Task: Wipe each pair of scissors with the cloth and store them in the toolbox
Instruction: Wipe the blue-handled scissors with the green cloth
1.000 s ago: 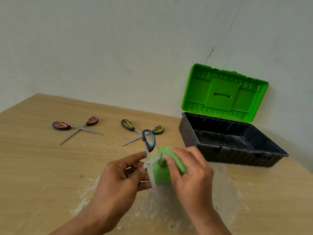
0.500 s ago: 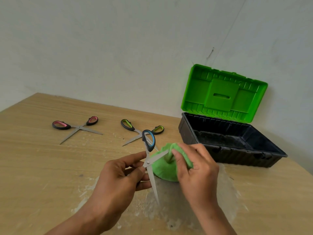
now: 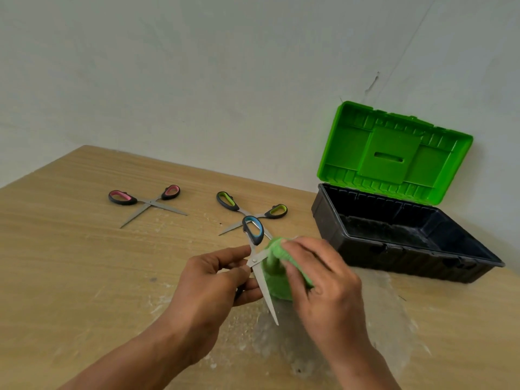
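My left hand (image 3: 208, 280) pinches a pair of blue-handled scissors (image 3: 254, 233) near the pivot, held open above the table, one blade pointing down toward me. My right hand (image 3: 320, 280) grips a bunched green cloth (image 3: 274, 274) wrapped around the other blade, right beside the pivot. Two more open pairs lie flat farther back: pink-handled scissors (image 3: 147, 202) on the left and green-handled scissors (image 3: 247, 211) just behind the held pair. The black toolbox (image 3: 394, 240) stands at the right with its green lid (image 3: 394, 153) raised; I see nothing inside it.
The wooden table (image 3: 70, 263) has a pale, scuffed patch under my hands. A white wall rises close behind the table and the toolbox. The table's left edge runs diagonally at the far left.
My right hand has slid the cloth back along the blade toward the pivot, after having drawn it outward to the right. The left hand keeps its hold on the scissors.
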Action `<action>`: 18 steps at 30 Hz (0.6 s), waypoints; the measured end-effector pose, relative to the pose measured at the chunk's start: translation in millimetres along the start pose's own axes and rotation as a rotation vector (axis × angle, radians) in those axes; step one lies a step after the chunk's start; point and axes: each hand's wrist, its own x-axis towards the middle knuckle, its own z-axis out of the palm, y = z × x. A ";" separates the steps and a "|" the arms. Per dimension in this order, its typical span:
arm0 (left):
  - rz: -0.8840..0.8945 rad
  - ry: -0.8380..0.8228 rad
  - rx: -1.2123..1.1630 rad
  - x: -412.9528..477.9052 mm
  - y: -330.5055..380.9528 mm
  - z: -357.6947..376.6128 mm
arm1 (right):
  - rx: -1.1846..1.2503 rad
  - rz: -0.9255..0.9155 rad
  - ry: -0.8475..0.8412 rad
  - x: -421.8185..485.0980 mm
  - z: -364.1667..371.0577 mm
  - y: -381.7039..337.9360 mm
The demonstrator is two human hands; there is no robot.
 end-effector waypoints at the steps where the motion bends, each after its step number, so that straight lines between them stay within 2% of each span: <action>1: -0.006 -0.001 0.002 0.4 -1.0 -0.2 | -0.010 0.018 0.021 0.1 -0.3 1.5; 5: -0.040 -0.001 -0.025 0.7 1.5 -1.6 | -0.010 -0.078 -0.034 -6.4 7.0 -1.5; 8: -0.074 -0.002 -0.071 2.0 4.1 -4.4 | -0.019 0.015 -0.009 -2.4 5.6 4.9; 12: -0.098 -0.031 -0.091 1.8 5.5 -4.3 | 0.012 -0.059 -0.041 -6.1 5.7 -3.4; 16: -0.080 -0.026 -0.075 1.0 4.8 -3.8 | -0.011 0.073 0.034 0.1 4.5 5.9; 18: -0.055 -0.023 -0.043 1.0 2.7 -3.7 | -0.023 0.043 0.003 -1.4 5.3 3.3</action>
